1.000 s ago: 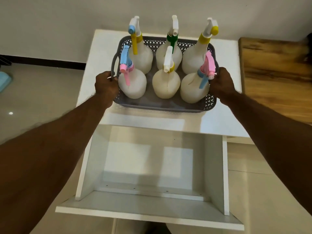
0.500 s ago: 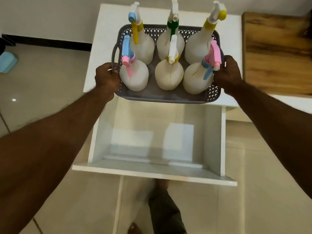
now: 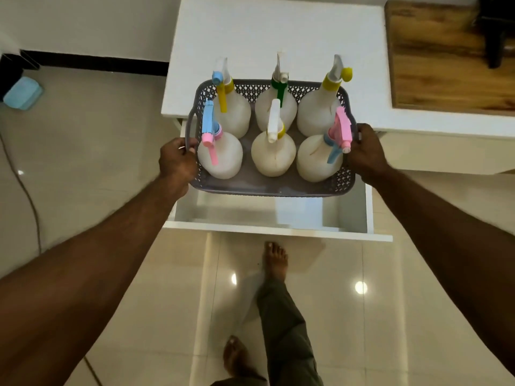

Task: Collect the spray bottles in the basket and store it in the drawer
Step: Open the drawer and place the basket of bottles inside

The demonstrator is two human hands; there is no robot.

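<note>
A grey perforated basket (image 3: 267, 188) hangs in the air over the open white drawer (image 3: 278, 229). Several white spray bottles stand upright in it in two rows, among them one with a pink and blue trigger (image 3: 220, 154) at the front left and one with a green collar (image 3: 276, 107) at the back middle. My left hand (image 3: 177, 162) grips the basket's left handle. My right hand (image 3: 365, 154) grips its right rim. The basket covers most of the drawer's inside.
The white cabinet top (image 3: 278, 34) lies behind the basket, with a wooden tabletop (image 3: 446, 57) to its right. My bare feet (image 3: 274, 260) stand on the glossy tiled floor in front of the drawer. A blue object (image 3: 23, 93) and a cable lie at far left.
Both hands have lifted the basket off the cabinet top and carried it toward me, out over the open drawer. The view has tilted down, showing my feet.
</note>
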